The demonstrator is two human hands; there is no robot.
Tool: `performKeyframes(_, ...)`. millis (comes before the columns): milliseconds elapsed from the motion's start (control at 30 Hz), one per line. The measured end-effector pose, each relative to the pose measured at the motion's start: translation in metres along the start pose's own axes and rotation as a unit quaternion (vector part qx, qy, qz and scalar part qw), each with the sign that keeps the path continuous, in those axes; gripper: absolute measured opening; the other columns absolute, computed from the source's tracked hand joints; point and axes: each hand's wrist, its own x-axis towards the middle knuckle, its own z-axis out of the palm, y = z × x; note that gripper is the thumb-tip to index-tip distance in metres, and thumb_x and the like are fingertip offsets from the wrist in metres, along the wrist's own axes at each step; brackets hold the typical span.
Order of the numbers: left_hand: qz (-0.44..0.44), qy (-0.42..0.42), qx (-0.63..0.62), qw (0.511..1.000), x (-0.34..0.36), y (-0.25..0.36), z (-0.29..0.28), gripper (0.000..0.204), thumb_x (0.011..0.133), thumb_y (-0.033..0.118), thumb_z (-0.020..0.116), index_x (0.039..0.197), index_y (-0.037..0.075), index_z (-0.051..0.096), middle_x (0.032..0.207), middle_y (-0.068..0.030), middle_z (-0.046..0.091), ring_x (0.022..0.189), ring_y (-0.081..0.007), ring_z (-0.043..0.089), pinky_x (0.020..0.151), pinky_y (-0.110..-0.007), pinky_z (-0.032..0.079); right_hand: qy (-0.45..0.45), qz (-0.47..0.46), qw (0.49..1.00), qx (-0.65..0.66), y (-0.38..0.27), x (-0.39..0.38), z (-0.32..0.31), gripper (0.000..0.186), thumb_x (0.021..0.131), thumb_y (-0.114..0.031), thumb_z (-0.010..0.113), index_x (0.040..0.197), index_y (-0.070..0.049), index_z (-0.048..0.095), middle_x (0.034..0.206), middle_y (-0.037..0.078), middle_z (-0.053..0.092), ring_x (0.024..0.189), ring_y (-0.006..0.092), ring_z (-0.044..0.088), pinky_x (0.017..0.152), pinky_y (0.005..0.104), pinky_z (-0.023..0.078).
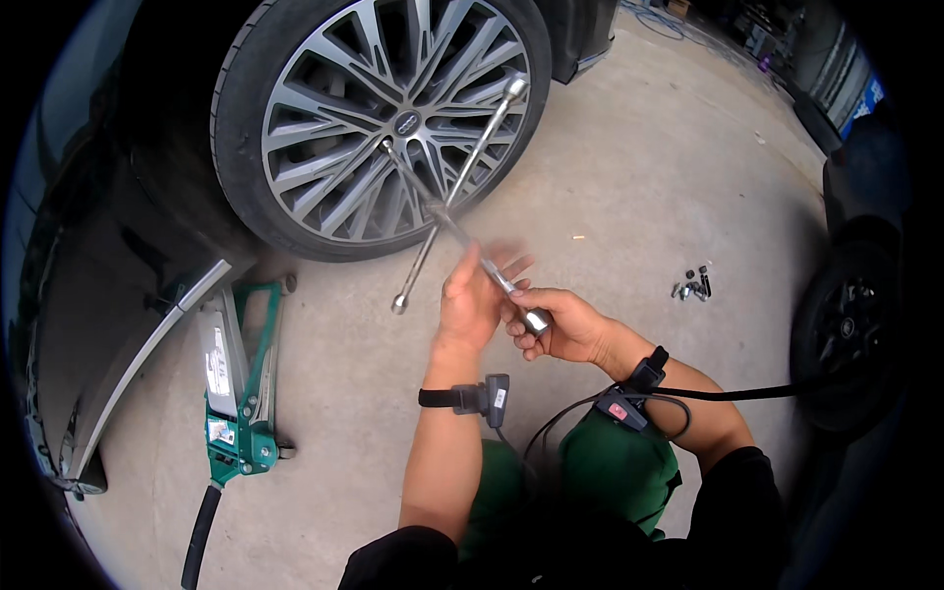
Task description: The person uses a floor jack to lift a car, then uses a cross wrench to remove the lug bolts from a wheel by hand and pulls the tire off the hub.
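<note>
Both hands, left hand (pixel 470 300) and right hand (pixel 560 324), are grasping a chrome cross-shaped wheel wrench (pixel 454 211) seated on the multi-spoke alloy car wheel (pixel 393 123), with several removed dark bolts (pixel 692 285) already lying on the concrete floor (pixel 639 177).

Wheel (pixel 379 118) sits upper left, floor jack (pixel 239 379) lower left, loose bolts (pixel 691 286) right, cross wrench (pixel 457 202) between wheel and both hands (pixel 511 310).
</note>
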Motion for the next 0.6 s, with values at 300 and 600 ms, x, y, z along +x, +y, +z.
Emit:
performKeyframes(300,0.010,0.026,0.053,0.998,0.003,0.000,-0.002,0.065,0.096,0.053,0.052,0.127,-0.004,0.045,0.129,-0.0211,0.053,0.122,-0.0347,0.053,0.104,-0.046,0.045,0.036,0.008,0.999,0.005,-0.005,0.024,-0.008,0.031,0.093,-0.036,0.062,0.093,-0.005,0.063,0.072,0.003,0.059,0.059,0.0151,0.056,0.056,0.0297,0.047)
performKeyframes(600,-0.040,0.004,0.145,0.989,0.005,-0.002,-0.012,0.059,0.095,0.050,0.057,0.128,0.002,0.051,0.125,-0.0145,0.060,0.113,-0.0235,0.057,0.099,-0.039,0.043,0.310,-0.237,0.753,-0.529,0.005,0.027,-0.021,0.037,0.094,-0.028,0.063,0.087,0.007,0.070,0.063,0.014,0.063,0.064,0.0239,0.065,0.061,0.0401,0.050)
